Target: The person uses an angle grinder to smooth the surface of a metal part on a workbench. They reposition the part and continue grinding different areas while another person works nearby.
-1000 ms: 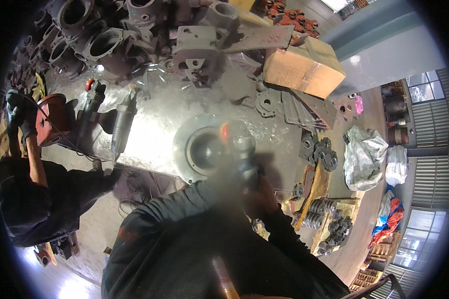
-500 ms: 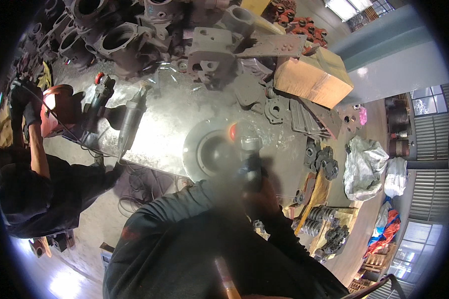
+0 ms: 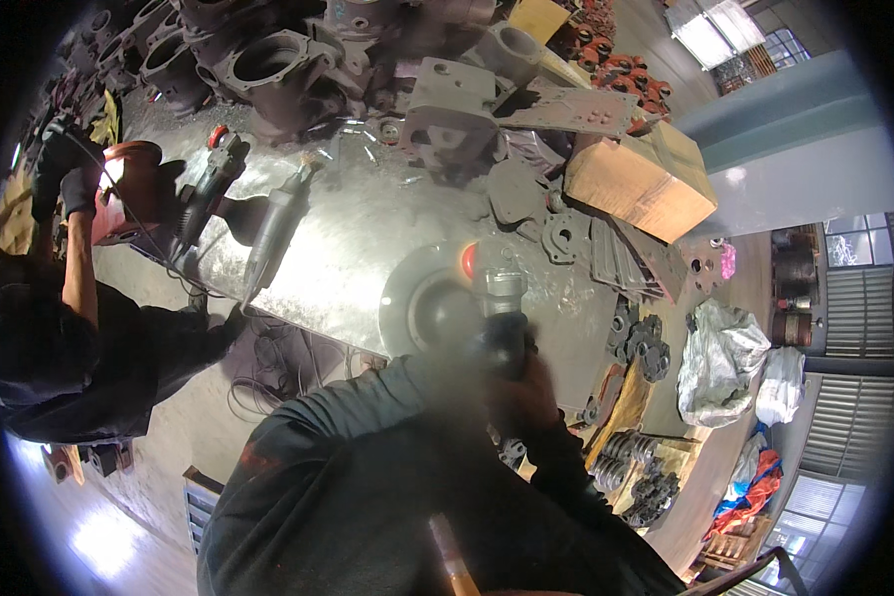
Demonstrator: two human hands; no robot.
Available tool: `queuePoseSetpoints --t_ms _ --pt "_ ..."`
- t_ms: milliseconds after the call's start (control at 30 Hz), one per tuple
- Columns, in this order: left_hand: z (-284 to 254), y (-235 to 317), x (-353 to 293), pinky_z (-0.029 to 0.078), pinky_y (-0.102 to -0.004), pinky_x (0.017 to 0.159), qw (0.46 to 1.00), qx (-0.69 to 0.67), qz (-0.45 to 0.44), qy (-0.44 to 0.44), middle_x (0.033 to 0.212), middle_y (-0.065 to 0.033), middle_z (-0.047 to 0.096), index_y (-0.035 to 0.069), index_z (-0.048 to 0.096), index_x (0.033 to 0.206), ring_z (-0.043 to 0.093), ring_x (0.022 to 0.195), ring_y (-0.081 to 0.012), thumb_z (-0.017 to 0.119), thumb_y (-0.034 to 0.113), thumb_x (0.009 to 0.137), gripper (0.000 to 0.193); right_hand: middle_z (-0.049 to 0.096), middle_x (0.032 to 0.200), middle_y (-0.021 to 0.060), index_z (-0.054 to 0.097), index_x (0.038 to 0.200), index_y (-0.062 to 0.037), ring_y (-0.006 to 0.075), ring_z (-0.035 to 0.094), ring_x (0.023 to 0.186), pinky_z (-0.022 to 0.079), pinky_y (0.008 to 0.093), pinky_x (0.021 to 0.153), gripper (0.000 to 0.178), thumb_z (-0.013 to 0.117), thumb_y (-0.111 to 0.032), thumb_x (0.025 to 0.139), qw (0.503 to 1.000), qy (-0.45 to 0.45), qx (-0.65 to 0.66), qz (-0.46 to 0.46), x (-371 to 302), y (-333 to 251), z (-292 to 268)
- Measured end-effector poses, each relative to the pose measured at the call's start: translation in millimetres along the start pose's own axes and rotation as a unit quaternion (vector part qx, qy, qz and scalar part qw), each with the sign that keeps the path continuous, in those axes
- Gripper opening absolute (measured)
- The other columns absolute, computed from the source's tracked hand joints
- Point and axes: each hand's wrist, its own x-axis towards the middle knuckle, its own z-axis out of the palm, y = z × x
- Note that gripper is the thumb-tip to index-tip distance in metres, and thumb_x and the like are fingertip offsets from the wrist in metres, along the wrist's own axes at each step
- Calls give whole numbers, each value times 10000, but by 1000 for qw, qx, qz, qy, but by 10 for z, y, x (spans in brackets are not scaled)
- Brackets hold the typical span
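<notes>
A round, flanged grey metal casting [image 3: 399, 298] lies flat on the metal-topped table. My right hand [image 3: 528, 395] is closed round the dark body of an angle grinder [image 3: 502, 288]. The grinder's silvery head and orange-red disc [image 3: 469, 260] are over the right side of the casting; I cannot tell whether the disc touches it. My left arm, in a grey sleeve [image 3: 363, 402], reaches toward the casting's near edge. A blurred patch hides my left hand and its fingers, as well as part of the casting.
Left on the table lie another grinder [image 3: 209, 189] and a long grey air tool [image 3: 280, 233]. A co-worker's gloved hand [image 3: 77, 189] is by a red casting [image 3: 124, 189]. Dark castings [image 3: 268, 65] crowd the back. A cardboard box [image 3: 641, 184] and flat plates [image 3: 616, 258] stand right.
The view has turned slightly, so the table and its parts sit a little farther right in it. The grinder stays in my right hand over the casting's right side.
</notes>
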Motion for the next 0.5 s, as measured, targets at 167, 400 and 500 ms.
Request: queuePoseSetpoints --t_ms 167,400,500 --pt "-719 694 -102 578 -352 890 871 426 -244 -31 1265 -128 647 -3 495 1420 656 1067 -194 544 305 1062 475 671 798 30 654 1099 -31 154 649 675 529 321 583 331 777 -96 798 996 11 -84 39 168 -147 82" --pt "-85 766 363 607 -377 836 783 549 -277 -93 1220 -186 656 1 498 1379 686 1013 -245 585 298 1036 463 708 842 53 652 1151 -1 175 673 683 546 344 601 400 760 -215 831 997 -74 8 1 248 -290 -52" --pt "378 905 519 620 -387 813 788 544 -267 -106 1200 -211 659 2 499 1362 699 989 -268 602 295 1025 458 708 925 91 610 1246 3 201 680 811 559 366 695 486 744 -269 866 994 -93 30 -43 251 -294 22"
